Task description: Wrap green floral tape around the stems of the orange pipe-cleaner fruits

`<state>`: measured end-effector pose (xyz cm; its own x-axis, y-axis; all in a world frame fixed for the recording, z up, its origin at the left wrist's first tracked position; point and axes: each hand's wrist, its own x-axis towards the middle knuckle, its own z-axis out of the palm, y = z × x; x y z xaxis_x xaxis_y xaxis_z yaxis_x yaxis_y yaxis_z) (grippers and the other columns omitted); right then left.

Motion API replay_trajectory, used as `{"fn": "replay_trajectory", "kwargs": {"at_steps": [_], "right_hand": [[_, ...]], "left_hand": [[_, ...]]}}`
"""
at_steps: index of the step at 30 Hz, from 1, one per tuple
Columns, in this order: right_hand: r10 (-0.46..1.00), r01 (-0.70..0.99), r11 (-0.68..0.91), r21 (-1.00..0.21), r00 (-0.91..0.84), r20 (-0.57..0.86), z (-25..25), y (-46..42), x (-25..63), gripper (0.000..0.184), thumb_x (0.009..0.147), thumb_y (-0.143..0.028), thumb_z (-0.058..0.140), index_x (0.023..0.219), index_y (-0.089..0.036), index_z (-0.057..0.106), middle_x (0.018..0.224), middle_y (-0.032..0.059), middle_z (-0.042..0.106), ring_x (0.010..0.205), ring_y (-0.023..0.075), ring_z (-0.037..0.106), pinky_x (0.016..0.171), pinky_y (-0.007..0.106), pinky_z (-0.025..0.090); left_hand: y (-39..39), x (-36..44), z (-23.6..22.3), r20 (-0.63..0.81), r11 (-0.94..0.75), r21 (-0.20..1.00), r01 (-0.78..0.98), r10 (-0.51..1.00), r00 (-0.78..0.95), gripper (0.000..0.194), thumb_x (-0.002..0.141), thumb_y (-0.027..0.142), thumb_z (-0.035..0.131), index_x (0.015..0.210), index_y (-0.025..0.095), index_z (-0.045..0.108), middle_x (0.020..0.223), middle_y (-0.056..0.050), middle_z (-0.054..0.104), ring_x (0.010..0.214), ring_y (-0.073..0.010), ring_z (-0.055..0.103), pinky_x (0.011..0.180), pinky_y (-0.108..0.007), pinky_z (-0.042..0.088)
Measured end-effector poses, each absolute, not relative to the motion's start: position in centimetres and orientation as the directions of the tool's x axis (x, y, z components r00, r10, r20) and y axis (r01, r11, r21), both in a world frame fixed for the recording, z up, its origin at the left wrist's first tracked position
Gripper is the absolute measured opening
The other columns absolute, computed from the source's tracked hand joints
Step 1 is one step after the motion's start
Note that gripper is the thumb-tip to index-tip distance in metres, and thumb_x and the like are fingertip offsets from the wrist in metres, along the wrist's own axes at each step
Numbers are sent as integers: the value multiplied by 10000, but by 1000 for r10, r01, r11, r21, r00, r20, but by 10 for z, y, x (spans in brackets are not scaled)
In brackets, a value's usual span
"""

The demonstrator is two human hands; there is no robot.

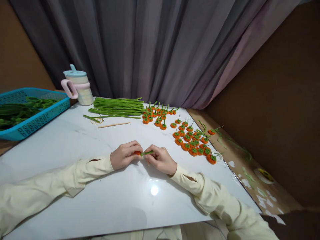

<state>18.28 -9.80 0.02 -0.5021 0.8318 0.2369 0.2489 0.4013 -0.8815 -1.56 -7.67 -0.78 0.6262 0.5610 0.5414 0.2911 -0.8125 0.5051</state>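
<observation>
Near the middle of the white tabletop [105, 196], my left hand [125, 155] is closed around a small orange fuzzy pumpkin [137, 153], mostly covered by the fingers. My right hand [162, 160] pinches the green pipe-cleaner stem [148, 153] that sticks out of its right side. Both hands are close together, just above the table. Beyond them lie a thin wooden stick [114, 125] and a bundle of long green pipe cleaners [117, 107]. Several similar orange pumpkins with upright green stems [163, 126] stand behind, and another group with green tops [186, 146] sits to the right.
A blue plastic basket [37, 120] with green leafy pieces stands at the far left. Beside it is a tumbler [83, 90] with a pink handle. A loose rubber band [100, 120] lies by short green pieces. Paper scraps [246, 183] litter the brown surface on the right. Curtains hang behind.
</observation>
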Motion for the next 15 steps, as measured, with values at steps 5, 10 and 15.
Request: {"fn": "replay_trajectory", "kwargs": {"at_steps": [5, 10, 15], "right_hand": [[666, 440, 740, -510, -588, 459, -7, -97, 189, 113, 854, -174, 410, 867, -181, 521, 573, -7, 571, 469, 108, 493, 494, 211, 377], [390, 463, 886, -13, -731, 561, -13, -91, 195, 184, 891, -106, 339, 949, -141, 510, 588, 16, 568, 464, 127, 502, 466, 240, 328], [190, 397, 878, 267, -801, 568, -9, -88, 198, 233, 914, -75, 298, 1036, -97, 495, 665, 56, 604, 479, 130, 513, 460, 257, 347]], "left_hand": [[-76, -16, -4, 479, -754, 604, 260, 604, 637, 234, 899, 336, 490, 839, 139, 603, 821, -45, 577, 551, -77, 456, 515, -177, 399], [-75, -15, -4, 469, -737, 640, 219, 600, 648, 226, 887, 330, 513, 830, 136, 613, 826, -51, 576, 554, -75, 452, 499, -175, 391], [-74, -14, -4, 475, -726, 663, 183, 596, 647, 234, 884, 336, 518, 816, 134, 617, 811, -51, 572, 580, -83, 469, 511, -176, 393]]}}
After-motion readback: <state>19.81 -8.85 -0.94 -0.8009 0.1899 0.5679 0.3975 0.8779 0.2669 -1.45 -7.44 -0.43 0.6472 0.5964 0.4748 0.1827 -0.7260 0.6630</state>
